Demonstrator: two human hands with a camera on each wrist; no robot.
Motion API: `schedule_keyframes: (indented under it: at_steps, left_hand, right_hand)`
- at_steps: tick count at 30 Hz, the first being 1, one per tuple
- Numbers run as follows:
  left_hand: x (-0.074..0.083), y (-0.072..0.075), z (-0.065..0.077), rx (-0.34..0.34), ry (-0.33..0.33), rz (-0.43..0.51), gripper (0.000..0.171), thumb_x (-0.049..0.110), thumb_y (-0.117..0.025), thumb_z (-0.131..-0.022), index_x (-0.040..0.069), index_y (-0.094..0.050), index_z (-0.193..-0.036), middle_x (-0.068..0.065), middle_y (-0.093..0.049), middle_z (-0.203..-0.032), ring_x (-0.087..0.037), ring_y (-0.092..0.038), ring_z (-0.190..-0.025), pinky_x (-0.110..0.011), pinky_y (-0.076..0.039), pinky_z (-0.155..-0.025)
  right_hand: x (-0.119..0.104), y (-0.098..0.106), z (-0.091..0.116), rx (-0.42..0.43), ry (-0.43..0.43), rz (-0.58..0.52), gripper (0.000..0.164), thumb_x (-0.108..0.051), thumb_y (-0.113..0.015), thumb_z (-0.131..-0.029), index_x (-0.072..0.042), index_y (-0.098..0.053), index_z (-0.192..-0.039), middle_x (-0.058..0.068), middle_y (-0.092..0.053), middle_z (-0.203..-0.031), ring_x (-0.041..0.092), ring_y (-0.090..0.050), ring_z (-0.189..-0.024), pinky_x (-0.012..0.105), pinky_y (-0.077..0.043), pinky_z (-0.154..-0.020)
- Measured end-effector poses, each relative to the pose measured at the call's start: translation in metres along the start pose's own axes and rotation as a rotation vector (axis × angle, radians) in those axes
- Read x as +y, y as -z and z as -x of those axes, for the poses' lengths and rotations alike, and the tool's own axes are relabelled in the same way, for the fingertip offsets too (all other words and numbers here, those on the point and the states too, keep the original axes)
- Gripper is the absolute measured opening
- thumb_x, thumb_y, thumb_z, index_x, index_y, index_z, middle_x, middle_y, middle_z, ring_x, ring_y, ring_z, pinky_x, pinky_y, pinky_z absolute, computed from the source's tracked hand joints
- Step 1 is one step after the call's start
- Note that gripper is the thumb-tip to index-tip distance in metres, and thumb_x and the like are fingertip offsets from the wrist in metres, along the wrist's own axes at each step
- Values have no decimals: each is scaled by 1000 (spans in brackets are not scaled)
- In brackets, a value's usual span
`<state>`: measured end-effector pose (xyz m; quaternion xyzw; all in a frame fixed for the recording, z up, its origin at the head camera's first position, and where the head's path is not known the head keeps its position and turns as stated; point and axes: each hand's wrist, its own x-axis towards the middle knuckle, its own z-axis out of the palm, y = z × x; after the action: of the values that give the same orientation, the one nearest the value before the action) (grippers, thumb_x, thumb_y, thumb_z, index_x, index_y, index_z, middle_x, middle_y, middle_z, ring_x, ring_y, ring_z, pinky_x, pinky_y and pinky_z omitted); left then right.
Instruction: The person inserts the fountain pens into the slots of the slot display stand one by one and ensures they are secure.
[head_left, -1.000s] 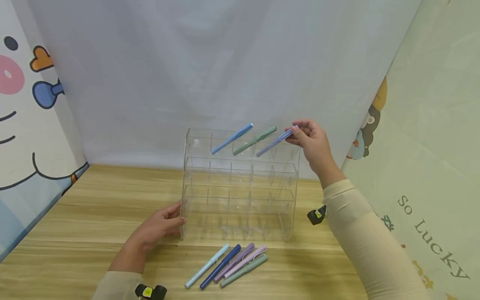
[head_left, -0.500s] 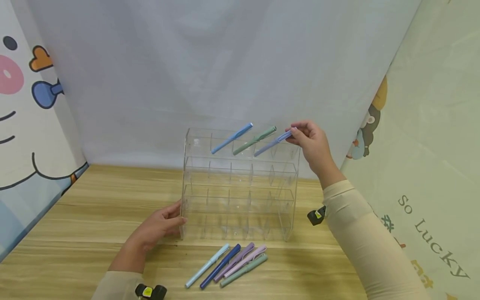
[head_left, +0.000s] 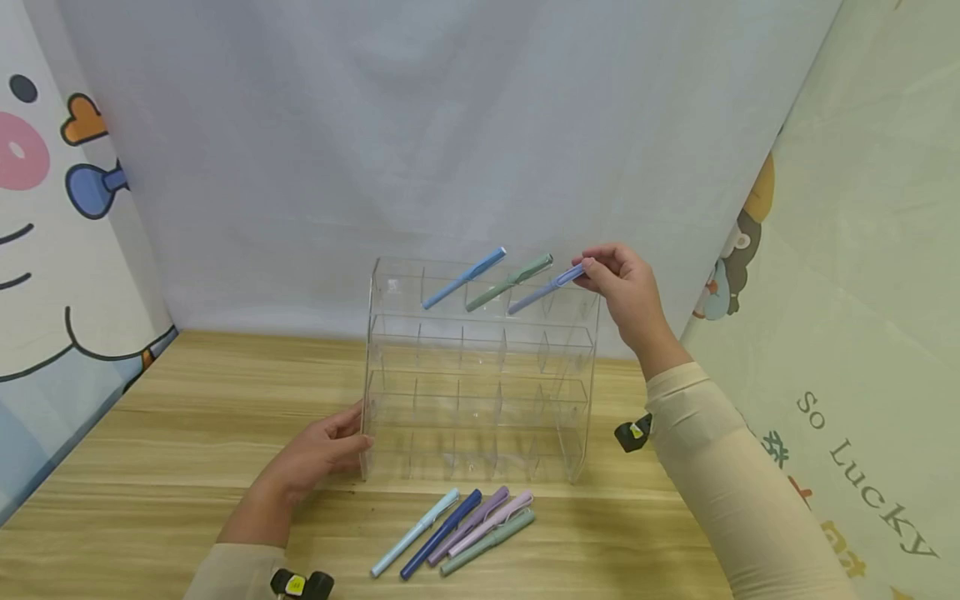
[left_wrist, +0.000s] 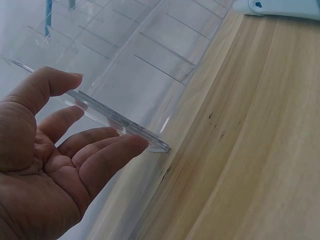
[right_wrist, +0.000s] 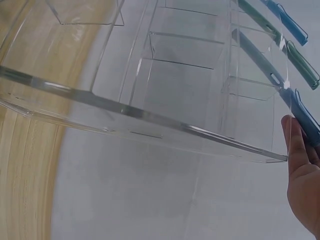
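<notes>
A clear acrylic pen rack (head_left: 480, 399) with tiered, divided compartments stands on the table. My left hand (head_left: 318, 454) grips its left side panel low down, thumb on one face and fingers on the other, as the left wrist view shows. At the top right, my right hand (head_left: 622, 283) pinches the cap end of a periwinkle pen (head_left: 543, 292). That pen slants in the top tier, its lower end inside the rack. To its left, a blue pen (head_left: 463, 278) and a green pen (head_left: 510, 283) lean at a similar slant in the same tier.
In front of the rack lie a light blue pen (head_left: 415, 533), a navy pen (head_left: 441, 535), a purple pen (head_left: 467, 527), a pink pen (head_left: 491, 525) and a sage green pen (head_left: 488, 542), close together. A pale curtain (head_left: 480, 150) hangs behind the table (head_left: 247, 375).
The periwinkle pen has slid slightly down and left into the top tier, with my right fingers following at its cap end. The left hand and the rack stay put.
</notes>
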<state>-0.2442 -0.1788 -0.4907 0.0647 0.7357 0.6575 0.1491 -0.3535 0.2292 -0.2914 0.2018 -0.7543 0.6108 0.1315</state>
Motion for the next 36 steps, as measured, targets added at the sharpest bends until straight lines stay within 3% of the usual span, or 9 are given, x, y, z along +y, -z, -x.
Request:
schedule_keyframes:
  at_steps: [4, 15, 24, 30, 36]
  left_hand:
    - [-1, -1, 0, 0, -4, 8, 74, 21, -64, -96, 12, -23, -157, -16, -27, -160, -38, -40, -137, -42, -51, -98]
    - [0, -1, 1, -1, 17, 28, 71, 17, -61, -97, 12, -23, -157, -17, -25, -160, -40, -38, -139, -43, -51, -99]
    - [0, 0, 2, -5, 13, 30, 74, 22, -63, -96, 13, -22, -157, -18, -24, -160, -39, -39, -138, -42, -52, -97]
    - [2, -1, 3, -5, 10, 23, 73, 20, -62, -97, 13, -22, -157, -18, -25, -160, -39, -41, -137, -43, -52, -98]
    - [2, -1, 4, -5, 7, 15, 73, 22, -63, -96, 14, -24, -157, -16, -27, -160, -38, -41, -137, -43, -51, -99]
  right_hand:
    - [0, 0, 0, -4, -1, 4, 31, -19, -56, -100, 5, -55, -120, 24, -61, -119, 14, -67, -99, 24, -55, -89]
    - [-3, 5, 2, 7, -17, 17, 40, -30, -55, -101, -3, -54, -131, 14, -62, -123, 19, -66, -108, 31, -54, -94]
    - [-25, 16, 9, 127, 100, -16, 39, -26, -54, -101, -10, -49, -136, 10, -56, -133, 24, -57, -123, 27, -52, -96]
    - [-33, 22, 25, 174, 172, -83, 38, -21, -54, -101, -10, -48, -137, 11, -54, -135, 26, -55, -125, 28, -51, -97]
    - [-25, 25, 53, 185, 214, -20, 38, -19, -53, -101, -7, -50, -137, 13, -56, -134, 25, -57, -123, 25, -52, -95]
